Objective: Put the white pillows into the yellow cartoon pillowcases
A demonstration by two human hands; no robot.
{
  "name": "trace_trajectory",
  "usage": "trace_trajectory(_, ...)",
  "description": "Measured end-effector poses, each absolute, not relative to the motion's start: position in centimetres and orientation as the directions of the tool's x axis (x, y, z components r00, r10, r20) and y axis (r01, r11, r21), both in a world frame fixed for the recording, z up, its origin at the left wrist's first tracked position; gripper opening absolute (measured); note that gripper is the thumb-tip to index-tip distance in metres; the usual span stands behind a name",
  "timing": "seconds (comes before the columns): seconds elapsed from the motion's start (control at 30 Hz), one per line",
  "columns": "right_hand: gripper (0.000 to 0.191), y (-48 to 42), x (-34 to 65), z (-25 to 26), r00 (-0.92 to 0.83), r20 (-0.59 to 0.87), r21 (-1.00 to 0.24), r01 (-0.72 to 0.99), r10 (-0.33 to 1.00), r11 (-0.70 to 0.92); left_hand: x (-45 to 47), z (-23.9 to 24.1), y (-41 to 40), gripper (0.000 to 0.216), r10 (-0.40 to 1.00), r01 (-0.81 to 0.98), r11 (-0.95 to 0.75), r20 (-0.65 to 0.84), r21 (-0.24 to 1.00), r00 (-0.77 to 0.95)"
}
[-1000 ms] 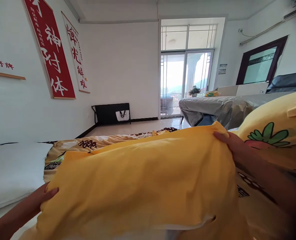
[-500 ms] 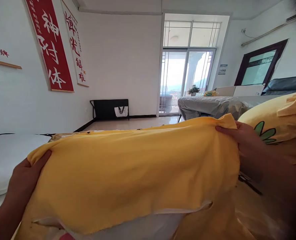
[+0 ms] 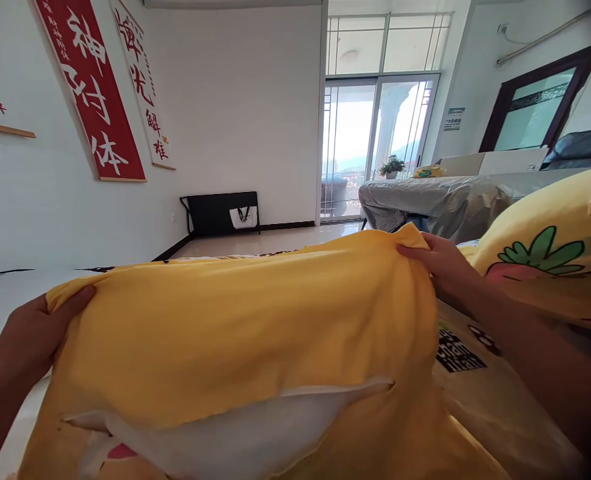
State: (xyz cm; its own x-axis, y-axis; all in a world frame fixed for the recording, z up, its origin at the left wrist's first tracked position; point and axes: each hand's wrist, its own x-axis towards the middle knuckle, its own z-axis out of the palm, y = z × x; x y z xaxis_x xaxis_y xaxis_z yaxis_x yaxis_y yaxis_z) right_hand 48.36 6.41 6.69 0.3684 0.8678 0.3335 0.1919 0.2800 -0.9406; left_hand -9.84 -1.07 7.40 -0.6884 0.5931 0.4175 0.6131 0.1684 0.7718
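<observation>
A yellow pillowcase (image 3: 235,320) is stretched wide in front of me. My left hand (image 3: 40,333) pinches its upper left corner, thumb on the near side. At the upper right corner my right hand (image 3: 438,263) grips the cloth between thumb and fingers. A long slit gapes across the lower part, where white material (image 3: 255,430) and a small pink patch show. The fingertips behind the cloth are hidden.
To the right lies a plump yellow pillow (image 3: 565,213) with a green leaf print. Beneath my right forearm is a printed bed cover (image 3: 468,393). Farther back stand a plastic-covered table (image 3: 420,197) and a black folded frame (image 3: 210,213) with a white bag.
Both hands have shifted slightly left, the right one more, and the pillowcase has moved with them. More of the pillow and printed cover shows at the right as the view tilts down.
</observation>
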Motion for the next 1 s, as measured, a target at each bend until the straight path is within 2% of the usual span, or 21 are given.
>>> trace_trajectory(0.1, 0.037, 8.4, 47.7, 6.2, 0.416, 0.42, -0.881, 0.402, 0.807, 0.251, -8.7, 8.4, 0.6, 0.046, 0.655, 0.492, 0.159, 0.281, 0.856, -0.701)
trace_trajectory(0.17, 0.035, 10.1, 47.6, 5.9, 0.452, 0.454, -0.823, 0.542, 0.768, 0.167, -8.8, 9.1, 2.4, 0.043, 0.721, 0.546, 0.115, 0.308, 0.83, -0.621)
trace_trajectory(0.23, 0.035, 11.9, 47.2, 5.2, 0.483, 0.486, -0.761, 0.643, 0.729, 0.081, -9.1, 9.1, 4.6, 0.04, 0.781, 0.718, 0.16, 0.357, 0.678, -0.512)
trace_trajectory(0.3, 0.039, 13.4, 46.0, 3.8, 0.468, 0.537, -0.653, 0.757, 0.702, -0.006, -8.7, 8.2, 6.9, 0.04, 0.804, 0.874, 0.236, 0.42, 0.424, -0.421)
trace_trajectory(0.37, 0.047, 14.5, 43.4, 1.9, 0.362, 0.586, -0.496, 0.868, 0.725, -0.033, -7.1, 6.4, 8.9, 0.046, 0.816, 0.939, 0.23, 0.474, 0.257, -0.33)
trace_trajectory(0.4, 0.05, 14.9, 41.8, 0.7, 0.277, 0.582, -0.444, 0.896, 0.764, 0.013, -5.8, 5.3, 9.9, 0.049, 0.82, 0.954, 0.19, 0.496, 0.232, -0.284)
trace_trajectory(0.47, 0.053, 15.2, 38.2, -1.8, 0.019, 0.509, -0.38, 0.902, 0.86, 0.205, -2.5, 3.2, 11.4, 0.052, 0.874, 0.974, 0.052, 0.462, 0.221, -0.151)
trace_trajectory(0.5, 0.056, 15.3, 36.4, -3.0, -0.114, 0.427, -0.372, 0.882, 0.897, 0.29, -0.6, 2.4, 11.9, 0.052, 0.909, 0.978, -0.024, 0.412, 0.207, -0.065)
trace_trajectory(0.57, 0.061, 15.3, 33.6, -5.5, -0.33, 0.196, -0.415, 0.825, 0.923, 0.383, 3.1, 1.7, 12.5, 0.054, 0.962, 0.97, -0.162, 0.248, 0.182, 0.114)
trace_trajectory(0.63, 0.064, 15.2, 32.0, -7.7, -0.421, 0.067, -0.454, 0.795, 0.905, 0.403, 6.4, 2.0, 12.7, 0.056, 0.963, 0.949, -0.259, 0.125, 0.178, 0.239)
trace_trajectory(0.7, 0.062, 15.1, 31.4, -9.4, -0.409, 0.087, -0.462, 0.791, 0.909, 0.4, 9.2, 2.5, 12.7, 0.055, 0.943, 0.926, -0.334, 0.068, 0.174, 0.327)
trace_trajectory(0.8, 0.056, 14.6, 31.9, -11.1, -0.353, 0.209, -0.445, 0.796, 0.912, 0.41, 12.4, 1.6, 12.3, 0.05, 0.883, 0.867, -0.469, 0.071, 0.171, 0.463)
trace_trajectory(0.93, 0.05, 14.0, 32.7, -11.2, -0.306, 0.307, -0.405, 0.815, 0.901, 0.414, 14.8, -4.4, 10.8, 0.033, 0.716, 0.707, -0.694, 0.225, 0.134, 0.661)
trace_trajectory(1.0, 0.046, 13.9, 33.1, -10.5, -0.245, 0.335, -0.398, 0.839, 0.91, 0.372, 14.9, -7.6, 9.9, 0.034, 0.645, 0.66, -0.747, 0.323, 0.079, 0.692)
